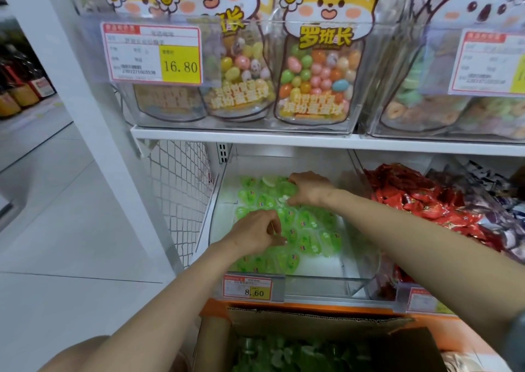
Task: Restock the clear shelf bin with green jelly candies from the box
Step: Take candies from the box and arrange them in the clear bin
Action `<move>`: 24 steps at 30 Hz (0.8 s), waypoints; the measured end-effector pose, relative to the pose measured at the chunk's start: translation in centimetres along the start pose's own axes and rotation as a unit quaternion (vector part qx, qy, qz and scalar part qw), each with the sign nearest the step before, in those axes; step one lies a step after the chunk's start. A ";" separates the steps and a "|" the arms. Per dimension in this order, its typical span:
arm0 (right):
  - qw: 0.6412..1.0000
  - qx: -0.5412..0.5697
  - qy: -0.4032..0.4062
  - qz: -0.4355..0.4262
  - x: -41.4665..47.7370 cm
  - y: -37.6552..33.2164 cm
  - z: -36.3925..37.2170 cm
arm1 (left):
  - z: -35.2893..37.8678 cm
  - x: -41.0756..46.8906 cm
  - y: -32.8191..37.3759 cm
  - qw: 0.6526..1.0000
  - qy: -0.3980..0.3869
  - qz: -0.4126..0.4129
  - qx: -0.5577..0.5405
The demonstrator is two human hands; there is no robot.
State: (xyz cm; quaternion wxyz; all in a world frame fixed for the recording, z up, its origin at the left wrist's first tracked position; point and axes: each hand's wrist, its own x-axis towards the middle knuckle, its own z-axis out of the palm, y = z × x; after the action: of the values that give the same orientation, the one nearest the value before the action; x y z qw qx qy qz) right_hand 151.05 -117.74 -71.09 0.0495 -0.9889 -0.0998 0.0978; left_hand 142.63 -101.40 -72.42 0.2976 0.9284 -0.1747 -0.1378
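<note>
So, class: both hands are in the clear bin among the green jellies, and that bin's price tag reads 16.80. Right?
No: in the head view the clear bin carries a price tag reading 8.60, not 16.80. The left hand and right hand are among the green jellies.

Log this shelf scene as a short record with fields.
bin: clear bin, lower shelf, partly filled with green jelly candies
left hand: fingers curled over candies, grip unclear
right hand: fingers curled round a candy at the back
box: open, below the bin, more green candies inside
price tag: 8.60
neighbour: red packets in the bin to the right
</note>
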 end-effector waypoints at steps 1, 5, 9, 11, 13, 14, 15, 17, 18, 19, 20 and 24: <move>1.000 -0.011 0.014 -0.001 -0.2 0.0 -0.2 | -0.3 0.0 0.1 0.999 0.033 -0.004 -0.041; 0.996 0.010 0.084 -0.036 -2.7 0.2 -2.2 | -1.5 -0.3 0.6 0.968 0.120 -0.037 -0.218; 0.980 0.120 0.087 -0.135 -6.5 0.4 -2.8 | -1.6 -0.5 2.0 0.907 0.067 -0.075 -0.409; 0.973 0.125 0.103 -0.167 -8.0 0.5 -2.5 | -1.3 -0.6 2.8 0.892 0.051 -0.061 -0.445; 0.968 0.108 0.136 -0.182 -9.0 0.6 -2.2 | -0.9 -0.8 3.5 0.881 0.052 -0.040 -0.469; 0.967 0.099 0.149 -0.183 -9.5 0.6 -2.1 | -0.7 -0.9 3.7 0.880 0.056 -0.031 -0.470; 0.966 0.101 0.155 -0.183 -9.9 0.6 -2.0 | -0.5 -1.0 3.9 0.883 0.061 -0.024 -0.466; 0.962 0.131 0.146 -0.188 -10.4 0.8 -2.0 | -0.4 -1.2 4.1 0.894 0.066 -0.004 -0.443; 0.960 0.153 0.134 -0.192 -10.6 0.9 -2.1 | -0.4 -1.3 4.0 0.900 0.065 0.008 -0.432; 0.958 0.175 0.121 -0.190 -10.7 1.1 -2.3 | -0.6 -1.3 4.0 0.903 0.064 0.018 -0.425; 0.957 0.203 0.107 -0.179 -10.6 1.4 -2.5 | -0.7 -1.4 3.9 0.903 0.062 0.025 -0.424; 0.905 0.408 -0.015 -0.121 -11.0 2.0 -4.1 | -1.2 -1.3 3.5 0.894 0.055 0.039 -0.443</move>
State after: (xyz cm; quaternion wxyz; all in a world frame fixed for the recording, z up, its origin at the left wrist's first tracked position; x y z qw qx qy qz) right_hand 141.66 -122.31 -65.34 0.4583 -0.8612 -0.1704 0.1386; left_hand 141.06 -102.88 -69.17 0.6923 0.6990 -0.1145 -0.1381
